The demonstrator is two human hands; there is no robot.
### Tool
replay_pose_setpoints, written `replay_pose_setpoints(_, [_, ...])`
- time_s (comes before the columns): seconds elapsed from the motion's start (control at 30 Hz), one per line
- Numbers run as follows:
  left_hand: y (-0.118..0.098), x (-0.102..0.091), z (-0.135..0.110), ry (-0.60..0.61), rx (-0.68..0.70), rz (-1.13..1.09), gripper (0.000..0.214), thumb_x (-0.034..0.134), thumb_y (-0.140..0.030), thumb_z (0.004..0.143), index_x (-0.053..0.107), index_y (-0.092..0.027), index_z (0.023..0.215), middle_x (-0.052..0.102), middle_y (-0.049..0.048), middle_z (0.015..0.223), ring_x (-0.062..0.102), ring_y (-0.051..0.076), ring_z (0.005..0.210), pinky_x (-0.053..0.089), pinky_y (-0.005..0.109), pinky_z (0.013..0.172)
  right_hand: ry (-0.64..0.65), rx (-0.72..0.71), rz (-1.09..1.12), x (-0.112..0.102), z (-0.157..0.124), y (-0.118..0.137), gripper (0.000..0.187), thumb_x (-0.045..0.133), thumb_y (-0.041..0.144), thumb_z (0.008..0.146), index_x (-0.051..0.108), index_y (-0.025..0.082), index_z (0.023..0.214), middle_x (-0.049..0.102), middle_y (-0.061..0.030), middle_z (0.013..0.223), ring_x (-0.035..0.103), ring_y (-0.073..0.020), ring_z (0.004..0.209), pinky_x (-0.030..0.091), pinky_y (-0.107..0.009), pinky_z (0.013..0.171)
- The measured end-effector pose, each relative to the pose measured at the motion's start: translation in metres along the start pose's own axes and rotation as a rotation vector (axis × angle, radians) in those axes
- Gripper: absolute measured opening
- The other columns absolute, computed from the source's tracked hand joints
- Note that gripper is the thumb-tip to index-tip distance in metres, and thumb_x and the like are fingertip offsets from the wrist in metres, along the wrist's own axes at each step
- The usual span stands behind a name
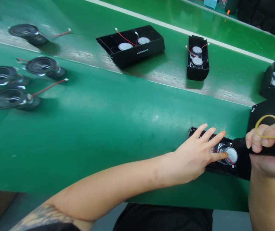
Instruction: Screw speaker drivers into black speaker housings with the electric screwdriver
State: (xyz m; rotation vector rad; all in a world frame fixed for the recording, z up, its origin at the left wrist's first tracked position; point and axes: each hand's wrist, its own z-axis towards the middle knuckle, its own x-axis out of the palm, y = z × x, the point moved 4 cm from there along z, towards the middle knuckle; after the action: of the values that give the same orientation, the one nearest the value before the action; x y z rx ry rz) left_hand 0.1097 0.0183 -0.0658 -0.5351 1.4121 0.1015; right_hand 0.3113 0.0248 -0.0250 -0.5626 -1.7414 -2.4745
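Note:
My left hand (195, 154) lies with spread fingers across a black speaker box (243, 166) on the green bench, its thumb over a round speaker driver (232, 155) set inside. A short red wire with a white plug hangs beside that driver. My right hand (263, 138) is wrapped round a black electric screwdriver (240, 145) with a yellow cord loop (268, 116). The screwdriver lies nearly level, its nose at the box beside the driver; whether it touches a screw cannot be seen. Part of the box is hidden under my left hand.
Along the grey belt stand open black boxes with drivers and wires: one tilted (139, 53), one upright (198, 72), one at the far right (274, 80). Several loose speaker drivers (9, 98) lie at left. Another black box (267, 107) sits just behind my right hand.

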Motion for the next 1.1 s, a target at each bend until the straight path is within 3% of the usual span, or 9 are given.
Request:
replay_pose_setpoints(0.07, [-0.001, 0.000, 0.000, -0.010, 0.003, 0.012, 0.080, 0.085, -0.037, 0.079, 0.053, -0.037, 0.153, 0.035, 0.0154, 0.169, 0.042, 0.042, 0.146, 0.028, 0.061, 0.122, 0.047, -0.111, 0.003, 0.022, 0.001, -0.001, 0.051, 0.064, 0.066, 0.084, 0.074, 0.026, 0.115, 0.057, 0.0053, 0.063, 0.047, -0.0120, 0.038, 0.041, -0.027, 0.035])
replay_pose_setpoints(0.17, [-0.001, 0.001, 0.001, -0.017, 0.005, 0.029, 0.078, 0.083, -0.038, 0.081, 0.052, -0.038, 0.154, 0.035, 0.0163, 0.168, 0.041, 0.042, 0.146, 0.030, 0.061, 0.121, 0.105, -0.152, -0.025, 0.032, 0.004, -0.003, 0.050, 0.071, 0.062, 0.081, 0.075, 0.026, 0.115, 0.057, 0.0056, 0.060, 0.043, -0.0108, 0.035, 0.038, -0.025, 0.033])
replay_pose_setpoints(0.4, [-0.002, 0.001, 0.001, -0.062, 0.001, 0.035, 0.077, 0.084, -0.037, 0.081, 0.055, -0.039, 0.152, 0.039, 0.0145, 0.167, 0.044, 0.040, 0.143, 0.030, 0.059, 0.120, 0.022, -0.150, -0.094, 0.014, 0.004, -0.009, 0.066, 0.058, 0.083, 0.079, 0.075, 0.028, 0.112, 0.054, 0.0041, 0.063, 0.042, -0.0100, 0.035, 0.034, -0.024, 0.030])
replay_pose_setpoints(0.53, [-0.002, 0.000, 0.002, -0.061, 0.000, 0.038, 0.075, 0.082, -0.036, 0.083, 0.054, -0.038, 0.153, 0.040, 0.0155, 0.166, 0.044, 0.041, 0.142, 0.030, 0.059, 0.119, 0.084, -0.157, -0.072, 0.015, 0.004, -0.013, 0.067, 0.052, 0.081, 0.084, 0.076, 0.026, 0.116, 0.051, 0.0041, 0.061, 0.040, -0.0106, 0.036, 0.035, -0.025, 0.031])
replay_pose_setpoints(0.63, [-0.002, -0.001, 0.002, -0.060, 0.000, 0.045, 0.076, 0.082, -0.036, 0.082, 0.054, -0.038, 0.153, 0.040, 0.0153, 0.165, 0.045, 0.040, 0.141, 0.032, 0.058, 0.118, 0.066, -0.184, -0.054, 0.017, 0.001, -0.008, 0.062, 0.059, 0.076, 0.082, 0.076, 0.025, 0.115, 0.050, 0.0052, 0.065, 0.039, -0.0094, 0.038, 0.033, -0.024, 0.030])
replay_pose_setpoints(0.8, [-0.001, 0.000, 0.002, -0.064, 0.007, 0.044, 0.077, 0.084, -0.038, 0.079, 0.056, -0.039, 0.151, 0.042, 0.0146, 0.164, 0.046, 0.039, 0.140, 0.032, 0.057, 0.119, 0.023, -0.110, -0.117, 0.015, -0.003, -0.004, 0.051, 0.059, 0.069, 0.088, 0.074, 0.029, 0.115, 0.053, 0.0054, 0.066, 0.044, -0.0120, 0.041, 0.044, -0.029, 0.036])
replay_pose_setpoints(0.97, [-0.002, 0.001, 0.001, -0.065, 0.010, 0.037, 0.077, 0.083, -0.037, 0.080, 0.055, -0.038, 0.152, 0.040, 0.0161, 0.165, 0.046, 0.039, 0.140, 0.032, 0.058, 0.119, 0.042, -0.184, -0.069, 0.017, 0.000, -0.007, 0.064, 0.055, 0.078, 0.085, 0.076, 0.025, 0.114, 0.053, 0.0047, 0.067, 0.041, -0.0103, 0.038, 0.034, -0.027, 0.029])
replay_pose_setpoints(1.1, [-0.002, 0.000, 0.001, -0.059, 0.011, 0.026, 0.075, 0.082, -0.035, 0.081, 0.055, -0.037, 0.152, 0.040, 0.0166, 0.165, 0.046, 0.040, 0.141, 0.032, 0.059, 0.120, 0.069, -0.145, -0.087, 0.023, 0.001, -0.010, 0.064, 0.059, 0.081, 0.081, 0.076, 0.028, 0.113, 0.053, 0.0053, 0.064, 0.040, -0.0104, 0.037, 0.035, -0.026, 0.031])
